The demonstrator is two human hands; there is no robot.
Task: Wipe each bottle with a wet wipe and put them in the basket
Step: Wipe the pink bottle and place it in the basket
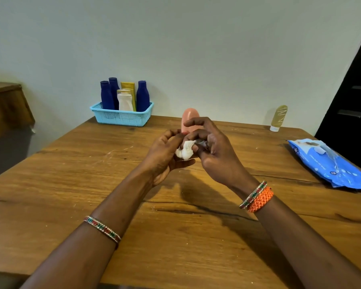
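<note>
Hands meet mid-table over a balled-up wet wipe (185, 150). Left hand (165, 155) has its fingers curled in, pinching the white wad from the left; thumb lies under it. Right hand (215, 151) comes in from the right, middle fingers curled onto the wipe, index finger arched up and clear of it. Wipe is held off the table (92, 184), not touching the wood.

Pink bottle (189, 119) stands upright just behind the hands; lower part hidden by the fingers, so cannot tell whether either hand touches it.

Basket (122, 117): light blue, perforated, at the far left edge of the table against the wall. Inside, all upright: 3 dark blue bottles (143, 97), 1 white bottle (124, 101) in front, 1 yellow tube (128, 86) behind the white one.

Gold tube (278, 117) stands cap-down at the far right edge, well apart from the basket and from the hands.

Wipes pack (329, 163): blue, lying flat on the right side of the table, flap side up.

Wrists: 1 beaded bangle (102, 228) on the left; 1 matching bangle plus an orange woven band (261, 199) on the right.
</note>
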